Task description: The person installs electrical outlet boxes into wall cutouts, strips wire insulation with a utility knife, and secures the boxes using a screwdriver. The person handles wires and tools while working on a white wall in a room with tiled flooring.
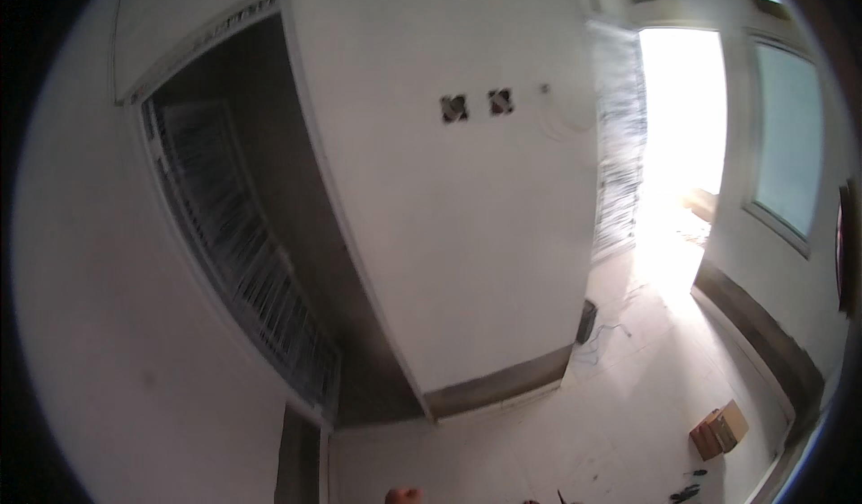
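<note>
A small rounded part of my left hand (pixel 404 496) shows at the bottom edge, just left of the middle. Most of that hand is cut off, so its fingers and anything in them are hidden. My right hand is out of the picture. To the right along the same edge, a thin dark pointed thing (pixel 563 497) pokes into view, too little of it to name. Pale tiled floor (pixel 467 455) lies beyond the hand.
A doorway with a plastic-wrapped door (pixel 238 225) stands at left. Another wrapped door (pixel 620 136) is beside the bright opening at right. An open cardboard box (pixel 718 430) and dark tools (pixel 685 493) lie on the floor. The wall has two square socket holes (pixel 454 109).
</note>
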`<state>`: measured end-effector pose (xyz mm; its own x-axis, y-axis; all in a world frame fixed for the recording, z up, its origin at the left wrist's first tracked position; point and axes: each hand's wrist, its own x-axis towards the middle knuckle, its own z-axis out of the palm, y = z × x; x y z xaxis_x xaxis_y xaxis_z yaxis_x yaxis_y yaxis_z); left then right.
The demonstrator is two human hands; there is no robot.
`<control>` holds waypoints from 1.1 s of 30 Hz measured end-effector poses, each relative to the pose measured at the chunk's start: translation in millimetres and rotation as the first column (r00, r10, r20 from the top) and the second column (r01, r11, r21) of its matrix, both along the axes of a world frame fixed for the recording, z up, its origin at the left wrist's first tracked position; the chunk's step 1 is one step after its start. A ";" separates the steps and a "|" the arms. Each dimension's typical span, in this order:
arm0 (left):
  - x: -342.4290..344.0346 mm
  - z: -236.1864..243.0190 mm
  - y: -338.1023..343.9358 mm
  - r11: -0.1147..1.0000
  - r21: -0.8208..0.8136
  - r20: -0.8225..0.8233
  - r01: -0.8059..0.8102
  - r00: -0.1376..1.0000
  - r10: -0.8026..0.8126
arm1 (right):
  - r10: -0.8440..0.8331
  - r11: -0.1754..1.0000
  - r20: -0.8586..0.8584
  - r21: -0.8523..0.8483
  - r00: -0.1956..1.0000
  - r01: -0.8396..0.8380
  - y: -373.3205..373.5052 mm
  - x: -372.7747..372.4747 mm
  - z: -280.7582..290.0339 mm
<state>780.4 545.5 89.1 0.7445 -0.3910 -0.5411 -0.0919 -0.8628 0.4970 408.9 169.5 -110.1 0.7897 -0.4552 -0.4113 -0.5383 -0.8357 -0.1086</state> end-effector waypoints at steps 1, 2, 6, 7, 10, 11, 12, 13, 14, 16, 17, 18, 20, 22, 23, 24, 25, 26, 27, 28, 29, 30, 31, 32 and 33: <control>-5.1 3.9 -37.9 0.986 -0.132 0.084 -0.097 0.991 0.108 | -0.157 0.977 0.087 0.160 0.984 0.141 -29.5 13.9 4.2; -18.6 42.9 -88.5 0.950 -0.307 0.108 -0.055 0.990 0.093 | -0.332 0.908 0.103 0.303 0.938 0.289 -54.2 11.8 9.5; -62.8 24.3 -197.2 0.838 -0.541 0.177 0.074 0.984 0.028 | -0.356 0.847 0.352 0.513 0.866 0.140 -103.0 66.3 111.5; -76.5 19.1 -213.5 0.843 -0.535 0.116 0.062 0.993 0.000 | -0.544 0.650 0.147 0.697 0.826 0.304 -109.4 91.2 136.8; -120.6 11.9 -246.2 0.830 -0.540 -0.258 -0.141 0.966 -0.004 | -0.552 0.452 -0.049 0.821 0.833 0.349 -103.9 134.7 190.7; -127.2 21.4 -251.1 0.837 -0.493 -0.442 -0.239 0.897 -0.004 | -0.475 0.471 -0.068 0.822 0.878 0.319 -101.1 146.1 200.0; -136.6 18.3 -252.8 0.816 -0.492 -0.459 -0.302 0.887 0.051 | -0.387 0.487 -0.087 0.826 0.918 0.284 -93.7 153.1 206.4; -151.4 13.2 -270.4 0.788 -0.494 -0.477 -0.367 0.872 0.107 | -0.294 0.515 -0.077 0.827 0.953 0.226 -99.9 152.1 208.5; -157.7 7.4 -270.8 0.761 -0.493 -0.502 -0.422 0.852 0.147 | -0.207 0.530 -0.058 0.833 0.977 0.162 -88.5 158.3 209.5; -163.7 -12.5 -269.2 0.692 -0.497 -0.571 -0.524 0.797 0.194 | -0.063 0.572 -0.019 0.819 0.998 0.052 -75.6 164.7 217.8; -167.4 -24.4 -265.2 0.654 -0.499 -0.610 -0.569 0.766 0.201 | -0.004 0.600 -0.020 0.800 1.000 0.018 -65.1 171.2 222.5; -169.6 -29.0 -260.4 0.610 -0.500 -0.615 -0.615 0.748 0.250 | 0.046 0.629 -0.017 0.777 0.999 -0.016 -54.8 178.6 225.1; -175.3 -37.8 -245.5 0.518 -0.502 -0.623 -0.692 0.705 0.339 | 0.143 0.635 -0.013 0.768 0.990 -0.082 -40.8 188.2 223.8; -178.2 -58.5 -230.7 0.408 -0.508 -0.670 -0.759 0.646 0.366 | 0.228 0.587 -0.003 0.798 0.974 -0.135 -22.6 196.4 221.0; -180.9 -74.6 -224.9 0.342 -0.508 -0.712 -0.791 0.609 0.350 | 0.241 0.580 0.015 0.799 0.970 -0.157 -13.5 199.4 223.2; -177.1 -73.0 -216.6 0.321 -0.505 -0.726 -0.801 0.596 0.343 | 0.255 0.573 0.037 0.799 0.966 -0.182 -6.6 204.8 225.1; -173.0 -70.5 -212.5 0.299 -0.503 -0.741 -0.811 0.583 0.335 | 0.264 0.566 0.060 0.798 0.963 -0.205 0.5 209.8 227.7; -168.3 -68.2 -203.1 0.326 -0.500 -0.732 -0.802 0.593 0.336 | 0.259 0.580 0.009 0.798 0.966 -0.163 7.8 214.0 230.9; -156.0 -57.0 -184.7 0.363 -0.499 -0.719 -0.787 0.610 0.334 | 0.241 0.591 -0.037 0.798 0.970 -0.117 20.3 219.1 235.3; -145.4 -53.0 -172.5 0.565 -0.546 -0.508 -0.619 0.781 0.364 | 0.222 0.609 -0.086 0.790 0.971 -0.069 28.1 222.7 241.3; -134.2 -48.9 -160.9 0.742 -0.524 -0.264 -0.418 0.908 0.325 | 0.210 0.614 -0.056 0.784 0.976 -0.087 36.0 225.7 247.6; -123.2 -43.2 -148.6 0.877 -0.436 -0.011 -0.202 0.976 0.219 | 0.192 0.624 -0.027 0.775 0.981 -0.101 44.2 228.0 254.9; -112.4 -31.6 -136.4 0.774 -0.537 -0.058 -0.336 0.930 0.364 | 0.162 0.641 0.006 0.760 0.987 -0.110 50.3 230.7 261.0; -103.4 -25.2 -121.3 0.778 -0.565 0.087 -0.275 0.918 0.387 | 0.154 0.511 0.084 0.846 0.984 -0.152 58.1 239.6 272.3; -93.9 -20.5 -105.8 0.787 -0.575 0.235 -0.222 0.877 0.419 | 0.124 0.383 0.175 0.900 0.977 -0.210 66.8 254.9 287.7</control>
